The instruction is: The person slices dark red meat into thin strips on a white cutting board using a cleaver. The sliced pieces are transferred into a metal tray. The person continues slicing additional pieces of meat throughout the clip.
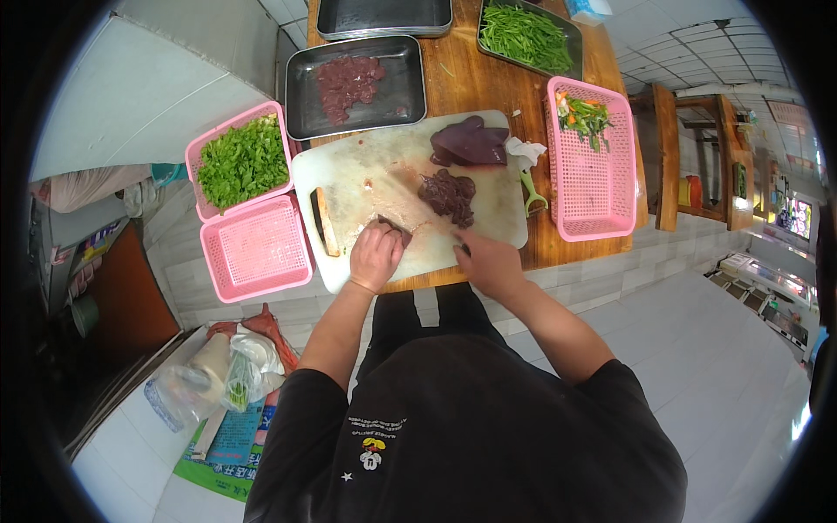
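Observation:
My left hand (377, 253) presses a small piece of dark raw meat (404, 236), which looks like liver, onto the white cutting board (366, 170). Curled fingers hide part of that piece. To its right, my right hand (490, 261) is closed around the dark handle of a knife (465, 250); the blade is blurred and hard to make out. A pile of sliced liver (448, 198) lies just beyond the right hand. Behind the pile rests a large uncut lobe of liver (472, 140), near the board's far right corner.
A black tray (301, 98) holds cut meat beyond the board. Pink baskets stand left, one with chopped greens (242, 160), and right, a pink basket (593, 222) with mixed vegetables. A green-handled peeler (535, 196) and crumpled tissue (525, 152) lie by the board. Green strips fill another tray (526, 39).

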A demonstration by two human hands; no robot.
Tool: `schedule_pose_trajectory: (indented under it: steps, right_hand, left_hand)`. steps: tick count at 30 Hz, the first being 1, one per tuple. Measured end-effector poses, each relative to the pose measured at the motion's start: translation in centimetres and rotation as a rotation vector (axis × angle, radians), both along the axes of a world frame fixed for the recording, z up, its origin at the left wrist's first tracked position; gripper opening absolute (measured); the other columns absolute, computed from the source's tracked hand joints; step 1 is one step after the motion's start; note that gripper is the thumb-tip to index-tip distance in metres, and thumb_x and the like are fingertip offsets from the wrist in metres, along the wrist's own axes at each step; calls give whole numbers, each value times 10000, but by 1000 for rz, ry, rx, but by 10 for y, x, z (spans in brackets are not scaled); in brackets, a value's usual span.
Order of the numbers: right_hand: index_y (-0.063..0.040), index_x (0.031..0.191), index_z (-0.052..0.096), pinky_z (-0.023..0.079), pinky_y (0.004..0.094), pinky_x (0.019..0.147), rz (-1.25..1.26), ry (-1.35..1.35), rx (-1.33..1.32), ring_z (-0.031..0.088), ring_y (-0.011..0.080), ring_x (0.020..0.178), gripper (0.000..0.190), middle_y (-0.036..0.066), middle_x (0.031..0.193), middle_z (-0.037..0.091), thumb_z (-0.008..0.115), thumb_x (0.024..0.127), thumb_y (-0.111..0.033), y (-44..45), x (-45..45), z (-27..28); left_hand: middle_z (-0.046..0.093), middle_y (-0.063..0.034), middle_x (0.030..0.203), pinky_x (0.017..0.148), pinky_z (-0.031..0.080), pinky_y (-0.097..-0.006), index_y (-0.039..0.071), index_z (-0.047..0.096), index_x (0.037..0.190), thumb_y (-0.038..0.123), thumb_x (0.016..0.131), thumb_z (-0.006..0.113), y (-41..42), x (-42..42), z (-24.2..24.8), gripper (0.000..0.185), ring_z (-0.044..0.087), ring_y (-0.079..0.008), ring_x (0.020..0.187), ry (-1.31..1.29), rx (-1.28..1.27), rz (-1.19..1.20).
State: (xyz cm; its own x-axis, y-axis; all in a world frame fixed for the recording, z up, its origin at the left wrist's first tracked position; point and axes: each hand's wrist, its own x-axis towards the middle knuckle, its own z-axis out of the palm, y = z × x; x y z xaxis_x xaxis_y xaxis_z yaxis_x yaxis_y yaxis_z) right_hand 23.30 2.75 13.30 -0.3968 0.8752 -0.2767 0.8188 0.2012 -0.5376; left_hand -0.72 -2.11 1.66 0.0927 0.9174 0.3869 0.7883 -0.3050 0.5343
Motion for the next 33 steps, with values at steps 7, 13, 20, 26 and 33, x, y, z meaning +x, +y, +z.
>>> schedule_pose_trajectory:
  steps: [7,13,20,26,33]
  right_hand:
    - [-113,1142,674,567,454,664,105,-138,-15,728,314,783,244,106,888,749,659,941,-250,-41,-4,10]
    - [-94,1081,662,562,476,659,129,-251,-131,720,341,755,189,122,846,739,647,940,-219,-43,-17,-7]
    - [-57,1083,621,558,500,785,97,-78,124,709,380,917,249,209,954,724,621,950,-268,-5,-84,-68]
    - [-76,1154,643,549,509,795,-52,-96,-142,697,409,921,308,212,985,726,644,956,-313,17,-50,-57]
    - [-96,1169,641,540,521,726,-50,-97,-44,705,394,845,288,173,873,728,615,981,-312,18,-7,-23]
  left_hand:
    - [637,-133,995,824,552,-412,52,658,880,72,766,782,0,1,3,169,636,-332,948,22,13,25]
    - [635,-137,963,780,549,-412,44,665,854,78,757,785,3,0,8,158,633,-329,900,19,37,-4]
    - [643,-107,982,812,551,-402,56,676,873,61,762,765,1,-1,5,142,639,-315,932,29,8,-9]
    - [637,-96,1023,885,557,-409,56,682,948,37,762,734,1,-5,10,194,645,-315,1001,-8,9,-39]
    - [634,-101,1030,895,557,-416,48,677,1000,15,770,725,-2,-8,16,237,644,-321,1022,-63,4,-55]
